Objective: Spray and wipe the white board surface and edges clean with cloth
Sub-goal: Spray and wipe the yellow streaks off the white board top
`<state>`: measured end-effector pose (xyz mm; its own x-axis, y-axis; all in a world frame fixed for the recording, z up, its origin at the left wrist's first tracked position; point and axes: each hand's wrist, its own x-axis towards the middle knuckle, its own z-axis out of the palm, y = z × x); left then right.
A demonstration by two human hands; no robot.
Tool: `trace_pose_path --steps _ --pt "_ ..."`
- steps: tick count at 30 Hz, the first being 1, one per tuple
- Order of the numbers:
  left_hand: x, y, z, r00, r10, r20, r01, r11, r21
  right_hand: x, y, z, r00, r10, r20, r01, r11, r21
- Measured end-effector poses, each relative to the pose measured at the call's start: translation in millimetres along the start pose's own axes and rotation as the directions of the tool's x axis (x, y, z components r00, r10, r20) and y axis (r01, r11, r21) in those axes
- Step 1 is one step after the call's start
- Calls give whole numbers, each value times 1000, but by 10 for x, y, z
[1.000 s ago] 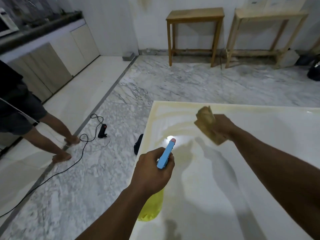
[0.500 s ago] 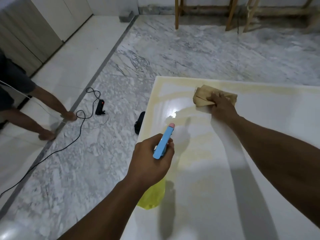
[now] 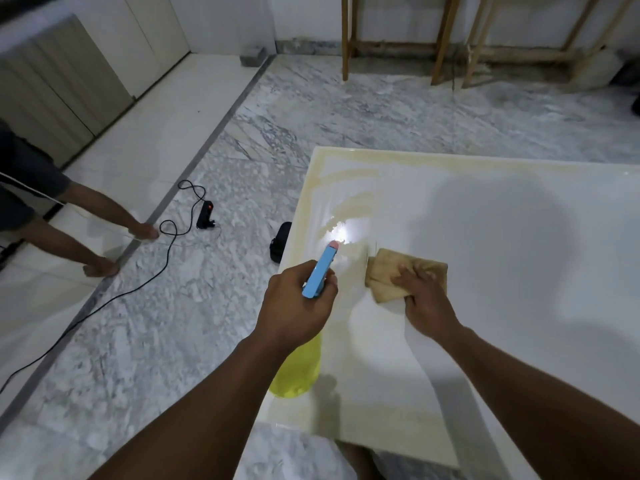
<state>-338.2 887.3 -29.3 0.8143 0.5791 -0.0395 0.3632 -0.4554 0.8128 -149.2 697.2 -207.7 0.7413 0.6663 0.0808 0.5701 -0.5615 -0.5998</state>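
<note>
A large white board (image 3: 502,237) lies flat, with yellowish smears along its far and left edges. My left hand (image 3: 298,306) grips a spray bottle (image 3: 318,271) with a blue head and pink nozzle; its yellow body hangs below my wrist over the board's left edge. My right hand (image 3: 422,296) presses a folded tan cloth (image 3: 391,275) flat on the board, fingers spread on top of it, just right of the nozzle.
A black power strip (image 3: 204,216) and its cable trail across the marble floor on the left. A dark object (image 3: 280,242) sits beside the board's left edge. Another person's legs (image 3: 104,216) stand at left. Wooden table legs (image 3: 440,39) stand by the far wall.
My right hand has dragged the cloth from the board's far left corner toward me, and it now lies beside the nozzle. The left hand keeps holding the bottle in about the same place.
</note>
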Motion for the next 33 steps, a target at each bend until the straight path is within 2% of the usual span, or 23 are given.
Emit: trace_pose_path --steps 3,8,12,14,15,17,20,22,23,25,27,29,33 --pt "-515 -27 -172 1000 7 -18 -7 1000 11 -628 -274 89 1000 13 -14 -13 1000 0" --pt "-1422 -98 -480 999 -14 -48 14 1000 3 -1656 -674 196 997 45 58 -44 999 -19" --pt "-1770 -53 -718 998 -18 -59 19 1000 10 -1888 -884 34 982 122 145 -133 989 67" --pt "-1790 6 -840 998 -5 -60 6 1000 9 -1778 -1050 -195 953 238 187 -262 958 118" --pt "-1753 36 -906 998 7 -61 -7 1000 8 -1684 -1162 -346 915 330 234 -371 915 159" --pt "-1600 95 -1020 997 33 -67 -33 999 -1 -1413 -1305 -598 839 437 325 -538 760 365" --pt "-1270 106 -1078 997 55 -60 -55 998 1 -963 -1409 -880 741 442 506 -671 450 589" --pt "-973 78 -1065 997 61 -54 -61 998 2 -578 -1382 -948 693 420 586 -719 332 611" --pt "-801 59 -1046 997 60 -43 -60 998 0 -346 -1359 -979 687 413 598 -725 332 603" --pt "-380 32 -985 997 71 -19 -72 997 -5 243 -1294 -1051 699 422 578 -715 405 570" --pt "-19 8 -932 996 89 9 -88 996 -16 770 -1246 -1096 747 472 467 -664 552 504" --pt "377 -43 -865 995 90 34 -89 996 -28 1315 -1153 -1105 783 519 343 -621 690 373" --pt "1081 -130 -766 996 71 54 -67 996 -67 2338 -1027 -1107 859 463 216 -492 865 102"
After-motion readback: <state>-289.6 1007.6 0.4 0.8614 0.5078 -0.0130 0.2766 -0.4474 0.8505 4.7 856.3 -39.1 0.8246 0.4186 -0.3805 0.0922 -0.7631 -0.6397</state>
